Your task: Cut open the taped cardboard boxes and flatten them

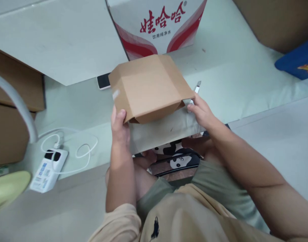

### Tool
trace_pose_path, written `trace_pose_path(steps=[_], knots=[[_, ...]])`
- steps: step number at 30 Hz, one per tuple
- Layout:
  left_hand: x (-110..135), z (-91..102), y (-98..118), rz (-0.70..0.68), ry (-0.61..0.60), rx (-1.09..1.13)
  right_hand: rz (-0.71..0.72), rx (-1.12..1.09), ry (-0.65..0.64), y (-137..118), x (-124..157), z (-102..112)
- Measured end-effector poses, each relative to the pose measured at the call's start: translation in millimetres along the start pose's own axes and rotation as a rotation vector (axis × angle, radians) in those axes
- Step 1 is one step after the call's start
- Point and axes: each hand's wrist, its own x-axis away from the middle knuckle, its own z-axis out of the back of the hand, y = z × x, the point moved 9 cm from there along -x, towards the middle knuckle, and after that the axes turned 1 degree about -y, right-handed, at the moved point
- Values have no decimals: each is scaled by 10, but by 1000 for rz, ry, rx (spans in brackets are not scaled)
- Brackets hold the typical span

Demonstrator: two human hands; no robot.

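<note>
A small brown cardboard box (150, 88) with folded flaps is held up over a pale sheet (164, 129) at the table's near edge. My left hand (120, 126) grips the box's near left corner, thumb on top. My right hand (200, 112) is at the box's right side and pinches a small metal tool (195, 92), perhaps a knife; whether it also touches the box I cannot tell. A phone (103, 81) lies half hidden behind the box's far left corner.
A white and red carton (156, 25) with printed characters stands behind the box. A white power bank (48, 169) with a looped cable lies at the left. Brown cartons (15, 87) sit at far left and top right, a blue object (299, 60) at right.
</note>
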Motion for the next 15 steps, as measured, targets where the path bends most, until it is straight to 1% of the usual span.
trace_pose_path(steps=[2,5,7,9,12,15], knots=[[-4,14,42,-14,26,-35,4,-88,27,-59,17,-14],[2,29,25,50,46,-7,-53,-156,34,-54,26,-103],[8,32,16,75,56,15,-103,-196,61,-30,15,-128],[3,59,35,52,86,-7,-135,-201,129,-44,5,-77],[-15,142,71,-10,152,-112,-167,-159,218,-141,15,47],[-19,223,106,-50,208,-212,-167,-221,223,-248,27,91]])
